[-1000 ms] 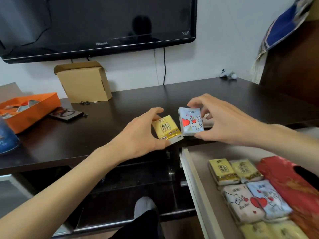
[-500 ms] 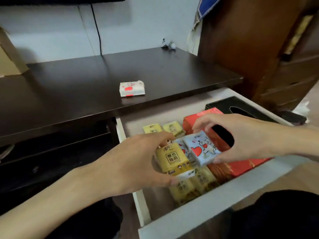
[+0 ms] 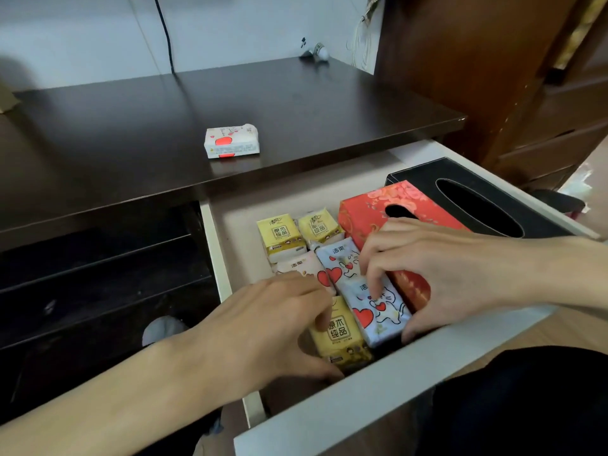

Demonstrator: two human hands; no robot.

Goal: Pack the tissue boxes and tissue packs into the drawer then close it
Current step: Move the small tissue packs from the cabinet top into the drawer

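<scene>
The left hand point(image 3: 273, 327) covered the near part of a pink pack point(image 3: 297, 266) and one edge of the yellow pack point(image 3: 340, 334). The right hand point(image 3: 437, 274) hid the middle of the red box point(image 3: 365, 205). The black box point(image 3: 477, 192) ran behind that wrist. Small objects point(image 3: 316, 54) at upper centre were too blurred to identify.

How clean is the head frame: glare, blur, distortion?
Head view: wide-angle bend curves the desk top edge and drawer front; soft sheen on the desk top, no hard glare; left hand and right hand slightly soft; print on the tissue pack on the desk is washed out.
</scene>
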